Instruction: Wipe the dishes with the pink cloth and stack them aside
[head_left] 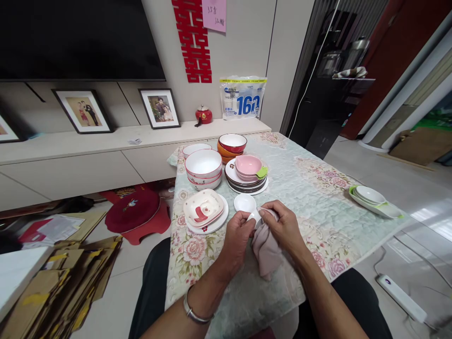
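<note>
My left hand [238,238], with a silver bangle at its wrist, pinches a small white ceramic piece [254,217] whose full shape is hidden by my fingers. A dusty pink cloth [267,254] hangs from my right hand [282,225], its fingers closed on the fabric against the same white piece. Just beyond my hands a small white bowl [245,203] rests on the table. To its left, square bear-patterned dishes [204,207] are stacked on a white plate [223,220].
Behind stand white red-rimmed bowls [204,164], orange and red bowls [229,153], and pink dishes [248,165] atop dark-rimmed plates [245,187]. A green-edged dish stack [374,200] sits at the table's right edge. The floral tablecloth [194,252] covers the table.
</note>
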A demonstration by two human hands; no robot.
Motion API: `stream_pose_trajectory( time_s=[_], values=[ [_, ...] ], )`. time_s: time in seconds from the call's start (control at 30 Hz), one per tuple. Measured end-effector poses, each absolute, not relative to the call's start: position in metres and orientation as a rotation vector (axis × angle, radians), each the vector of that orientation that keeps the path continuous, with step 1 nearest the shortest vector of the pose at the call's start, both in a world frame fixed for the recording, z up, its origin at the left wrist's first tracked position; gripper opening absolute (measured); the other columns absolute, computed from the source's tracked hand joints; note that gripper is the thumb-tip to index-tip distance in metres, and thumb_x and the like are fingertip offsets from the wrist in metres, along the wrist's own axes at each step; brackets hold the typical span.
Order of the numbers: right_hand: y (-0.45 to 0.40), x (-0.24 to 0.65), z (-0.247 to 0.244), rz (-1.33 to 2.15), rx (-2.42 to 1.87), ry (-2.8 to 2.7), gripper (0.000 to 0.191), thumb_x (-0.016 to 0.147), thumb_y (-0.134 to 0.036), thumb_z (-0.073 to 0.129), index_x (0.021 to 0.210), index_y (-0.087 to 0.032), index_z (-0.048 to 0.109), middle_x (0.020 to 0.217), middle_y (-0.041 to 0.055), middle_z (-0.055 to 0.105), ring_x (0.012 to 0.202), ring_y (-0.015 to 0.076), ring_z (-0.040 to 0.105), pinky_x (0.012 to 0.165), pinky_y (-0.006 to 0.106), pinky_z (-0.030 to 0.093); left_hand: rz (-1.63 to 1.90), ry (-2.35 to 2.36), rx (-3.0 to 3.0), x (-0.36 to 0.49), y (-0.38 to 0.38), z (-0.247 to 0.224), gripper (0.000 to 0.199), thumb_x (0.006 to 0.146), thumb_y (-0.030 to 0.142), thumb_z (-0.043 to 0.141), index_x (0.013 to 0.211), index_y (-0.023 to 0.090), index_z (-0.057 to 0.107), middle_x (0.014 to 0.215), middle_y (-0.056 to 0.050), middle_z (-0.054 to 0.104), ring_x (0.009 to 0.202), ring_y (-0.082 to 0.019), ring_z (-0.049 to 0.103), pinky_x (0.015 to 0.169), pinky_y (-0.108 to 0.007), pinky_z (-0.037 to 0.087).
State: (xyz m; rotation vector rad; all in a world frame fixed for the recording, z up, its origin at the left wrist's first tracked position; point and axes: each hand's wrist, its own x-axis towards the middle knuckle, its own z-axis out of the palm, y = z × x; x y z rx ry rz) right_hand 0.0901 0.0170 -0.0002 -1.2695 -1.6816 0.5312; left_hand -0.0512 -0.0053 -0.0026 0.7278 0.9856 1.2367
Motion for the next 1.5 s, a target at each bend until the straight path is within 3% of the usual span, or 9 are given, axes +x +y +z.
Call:
stream_pose_trajectory(
  time_s=[0.17, 0.7, 0.9, 1.1, 1.33, 1.5],
  values=[
    [0.016, 0.089, 0.004, 0.575, -1.211, -1.753, 0.011, 0.087, -0.03, 0.063, 0.086, -0.021, 0.069, 0.083, 0.0029, 0.068, 0.081, 0.0193, 0.064, 0.075, 0.03, 0.048, 1.251, 0.921, 0.564, -0.051, -0.006, 0.006, 0.024, 0.059, 0.028, 0.079, 0.073, 0.016, 0.063, 0.069, 0.002, 0.062, 0.062, -0.011, 0.054, 0.059, -0.023, 0.043],
    [0.021, 0.095, -0.002, 0.602, -1.315, -1.651, 0.011, 0.084, -0.03, 0.063, 0.082, -0.02, 0.068, 0.081, 0.0029, 0.07, 0.076, 0.0197, 0.064, 0.07, 0.03, 0.049, 1.23, 0.816, 0.47, -0.052, -0.005, 0.0, 0.023, 0.058, 0.024, 0.076, 0.074, 0.017, 0.061, 0.073, 0.0, 0.064, 0.07, -0.015, 0.059, 0.064, -0.028, 0.049],
    [0.019, 0.093, -0.001, 0.595, -1.222, -1.766, 0.01, 0.085, -0.029, 0.064, 0.085, -0.02, 0.069, 0.084, 0.0031, 0.069, 0.081, 0.0195, 0.064, 0.076, 0.031, 0.048, 1.239, 0.83, 0.437, -0.053, -0.004, -0.001, 0.029, 0.058, 0.029, 0.081, 0.071, 0.017, 0.058, 0.07, 0.001, 0.061, 0.067, -0.014, 0.057, 0.062, -0.027, 0.048],
    [0.02, 0.096, -0.003, 0.59, -1.337, -1.634, 0.013, 0.086, -0.031, 0.061, 0.084, -0.019, 0.066, 0.082, 0.0038, 0.069, 0.077, 0.02, 0.063, 0.07, 0.03, 0.047, 1.24, 0.816, 0.485, -0.052, -0.006, 0.001, 0.03, 0.059, 0.028, 0.082, 0.068, 0.017, 0.055, 0.067, 0.003, 0.06, 0.064, -0.013, 0.057, 0.061, -0.026, 0.048],
    [0.013, 0.089, 0.008, 0.571, -1.183, -1.819, 0.009, 0.086, -0.027, 0.063, 0.084, -0.021, 0.069, 0.081, 0.0022, 0.065, 0.079, 0.0184, 0.062, 0.073, 0.029, 0.046, 1.239, 0.765, 0.488, -0.051, -0.006, 0.003, 0.031, 0.061, 0.027, 0.083, 0.084, 0.015, 0.065, 0.081, -0.002, 0.068, 0.072, -0.014, 0.061, 0.066, -0.026, 0.05],
    [0.019, 0.095, 0.0, 0.554, -1.335, -1.623, 0.011, 0.086, -0.029, 0.062, 0.083, -0.019, 0.066, 0.08, 0.0034, 0.067, 0.075, 0.0194, 0.062, 0.069, 0.03, 0.046, 1.226, 0.767, 0.499, -0.052, -0.005, 0.001, 0.028, 0.061, 0.026, 0.082, 0.08, 0.016, 0.064, 0.079, -0.003, 0.068, 0.07, -0.015, 0.061, 0.065, -0.027, 0.05]
  ],
)
